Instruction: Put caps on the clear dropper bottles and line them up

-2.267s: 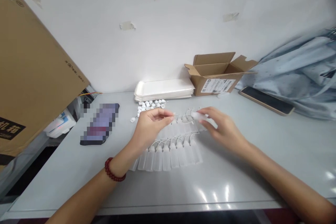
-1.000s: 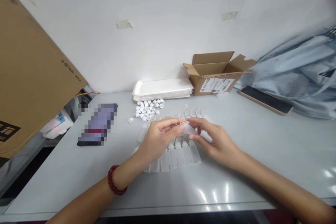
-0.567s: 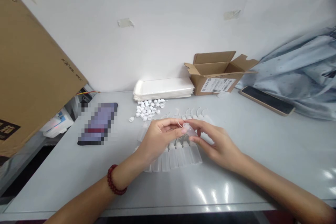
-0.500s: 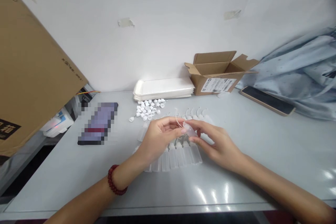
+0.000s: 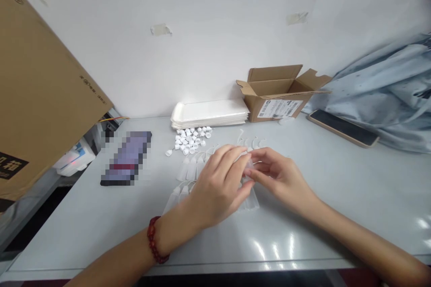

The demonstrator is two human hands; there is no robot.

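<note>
Several small translucent squeeze bottles (image 5: 188, 169) with thin bent nozzles lie in rows on the grey table (image 5: 303, 215). My left hand (image 5: 218, 188), with a red bead bracelet at its wrist, reaches across the rows; its fingers are curled and meet my right hand. My right hand (image 5: 279, 177) pinches one small translucent bottle (image 5: 249, 167) just above the rows. The left fingertips touch that same bottle, and my left hand hides much of the near row. A heap of small white caps (image 5: 190, 139) lies behind the bottles.
A stack of white trays (image 5: 208, 114) and an open cardboard box (image 5: 279, 94) stand against the wall. A phone (image 5: 343, 129) and blue cloth (image 5: 387, 94) lie at the right. A dark blurred object (image 5: 127, 158) lies at left, under a large leaning carton (image 5: 40, 89).
My left hand has moved right and forward over the bottle rows, now covering the near row. My right hand stays in place with its bottle.
</note>
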